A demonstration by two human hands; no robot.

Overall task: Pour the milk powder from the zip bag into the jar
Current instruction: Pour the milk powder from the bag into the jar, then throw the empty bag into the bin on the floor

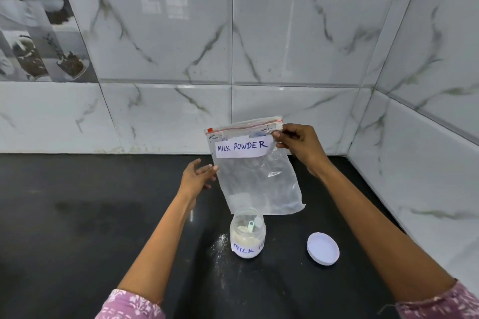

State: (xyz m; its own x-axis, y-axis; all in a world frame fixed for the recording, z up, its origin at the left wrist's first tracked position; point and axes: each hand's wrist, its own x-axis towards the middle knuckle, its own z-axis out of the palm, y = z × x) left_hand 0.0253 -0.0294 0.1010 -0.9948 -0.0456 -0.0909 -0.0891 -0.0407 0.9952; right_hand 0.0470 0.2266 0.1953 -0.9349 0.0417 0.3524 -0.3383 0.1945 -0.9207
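Observation:
A clear zip bag (256, 179) labelled MILK POWDER hangs upright above the counter and looks almost empty. My right hand (298, 145) pinches its top right corner by the red zip strip. My left hand (198, 176) is beside the bag's left edge, fingers spread, fingertips at or just touching the plastic. Below the bag stands an open clear jar (247, 234) labelled MILK, with white powder and a small pale scoop inside.
The jar's white lid (323, 248) lies flat on the black counter (77, 215) to the right of the jar. A little spilled powder (220, 243) lies left of the jar. Tiled walls close off the back and the right side.

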